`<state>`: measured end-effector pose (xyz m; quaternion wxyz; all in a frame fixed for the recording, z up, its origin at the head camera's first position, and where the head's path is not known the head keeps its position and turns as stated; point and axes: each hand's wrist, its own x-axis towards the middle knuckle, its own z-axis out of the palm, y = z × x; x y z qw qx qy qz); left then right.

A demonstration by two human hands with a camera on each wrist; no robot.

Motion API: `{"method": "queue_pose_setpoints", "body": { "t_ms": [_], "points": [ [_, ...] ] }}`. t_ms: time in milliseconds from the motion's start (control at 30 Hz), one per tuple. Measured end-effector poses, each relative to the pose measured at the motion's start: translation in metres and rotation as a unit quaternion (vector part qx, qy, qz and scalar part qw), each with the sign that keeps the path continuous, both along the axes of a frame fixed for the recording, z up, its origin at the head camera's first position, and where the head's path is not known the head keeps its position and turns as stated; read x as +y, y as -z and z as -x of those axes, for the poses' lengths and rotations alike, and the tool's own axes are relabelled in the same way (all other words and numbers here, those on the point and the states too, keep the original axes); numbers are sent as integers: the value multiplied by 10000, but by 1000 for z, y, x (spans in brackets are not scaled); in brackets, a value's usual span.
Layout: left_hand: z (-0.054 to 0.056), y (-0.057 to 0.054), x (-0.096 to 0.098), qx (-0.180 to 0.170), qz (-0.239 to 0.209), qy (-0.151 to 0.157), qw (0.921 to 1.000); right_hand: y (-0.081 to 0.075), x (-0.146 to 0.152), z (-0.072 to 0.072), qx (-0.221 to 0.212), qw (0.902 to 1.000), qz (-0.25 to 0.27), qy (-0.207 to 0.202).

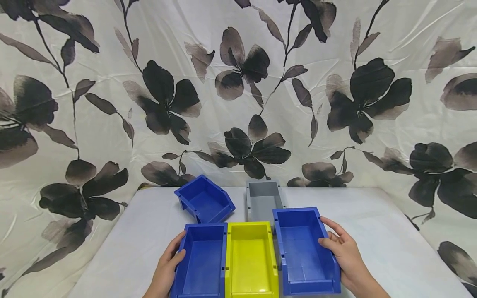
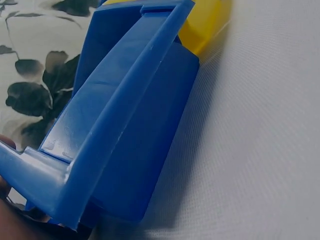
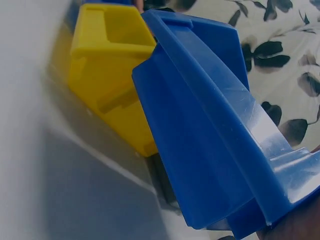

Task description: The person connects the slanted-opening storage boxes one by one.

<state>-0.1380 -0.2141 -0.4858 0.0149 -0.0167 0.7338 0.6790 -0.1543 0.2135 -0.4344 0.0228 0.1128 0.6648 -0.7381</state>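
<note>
In the head view, my left hand [image 1: 166, 265] grips the outer side of a blue plastic storage bin [image 1: 204, 265], thumb at its rim. A yellow bin [image 1: 250, 260] stands against that bin's right side. My right hand [image 1: 344, 254] holds a second blue bin [image 1: 303, 244] by its right wall, with the thumb over the rim. This second bin is slightly turned and, in the right wrist view, its blue underside [image 3: 195, 150] looks raised off the table beside the yellow bin [image 3: 107, 75]. The left wrist view shows the left blue bin [image 2: 135, 130] close up.
Behind the row, a third blue bin [image 1: 205, 200] sits askew at the back left. A grey bin [image 1: 263, 198] stands at the back, partly hidden by the bins in front. The white-covered table [image 1: 130, 231] meets a floral cloth backdrop [image 1: 238, 116].
</note>
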Motion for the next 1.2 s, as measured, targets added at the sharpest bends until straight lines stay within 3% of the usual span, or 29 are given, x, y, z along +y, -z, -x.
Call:
{"method": "queue_pose_setpoints", "body": {
  "t_ms": [233,567,667,733,800,833,900,1000,1033,1100,1200],
  "points": [
    [1,3,2,-23,-54,-7,10000,-1,3,-2,-28,9996,238,-136],
    [1,5,2,-19,17,119,9999,14,1,-7,57,9999,140,-20],
    [0,5,1,20,15,123,9999,14,0,-6,208,9994,-258,-100],
    [-1,4,0,6,-14,131,9999,12,0,-6,436,9943,-963,-169],
    [-1,5,0,-29,-16,151,9999,8,0,-5,831,9764,-1986,-171],
    [-2,5,-1,-52,-2,157,9999,5,0,-4,1101,9592,-2600,-163],
    [-3,5,-1,-57,10,171,9998,-2,-2,-3,1581,9126,-3767,-157],
    [-3,5,-2,-33,-1,188,9998,-15,-9,-2,2007,8364,-5088,-344],
    [-3,5,-2,-28,-21,199,9998,-19,-13,-3,2036,8188,-5346,-480],
    [-2,4,-2,-32,-70,223,9997,-26,-21,-4,1990,7930,-5704,-783],
    [-1,3,-1,-42,-159,266,9995,-34,-33,-5,1952,7720,-5941,-1137]
  ]
}}
